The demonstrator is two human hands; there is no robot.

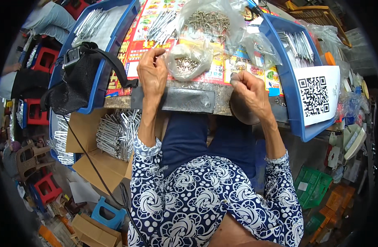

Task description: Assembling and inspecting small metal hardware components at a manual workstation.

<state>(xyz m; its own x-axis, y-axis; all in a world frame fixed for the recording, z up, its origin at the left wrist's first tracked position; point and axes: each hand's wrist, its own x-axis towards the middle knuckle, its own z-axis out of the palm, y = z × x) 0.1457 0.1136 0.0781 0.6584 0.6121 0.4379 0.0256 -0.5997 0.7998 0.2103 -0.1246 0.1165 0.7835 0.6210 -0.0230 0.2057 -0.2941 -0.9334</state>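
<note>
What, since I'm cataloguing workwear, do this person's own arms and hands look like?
The left sleeve and right sleeve are navy with white swirling flowers and dots, ending before the wrists. The left hand and right hand are gloveless, with no wristbands visible.

Along the tabletop's (224, 100) left edge, here's one tray (99, 84), a pouch (69, 94) across its near end; another tray (314, 132) lines the right edge, a sheet (319, 96) at its near end. Between them, loose rods (162, 26) lie left of the large bag (207, 22); nearer the front edge, the small bag (188, 66), left hand (152, 74) just left, right hand (251, 88) farther right. Below, front left: a carton (104, 164) holding more rods (114, 136).
</note>
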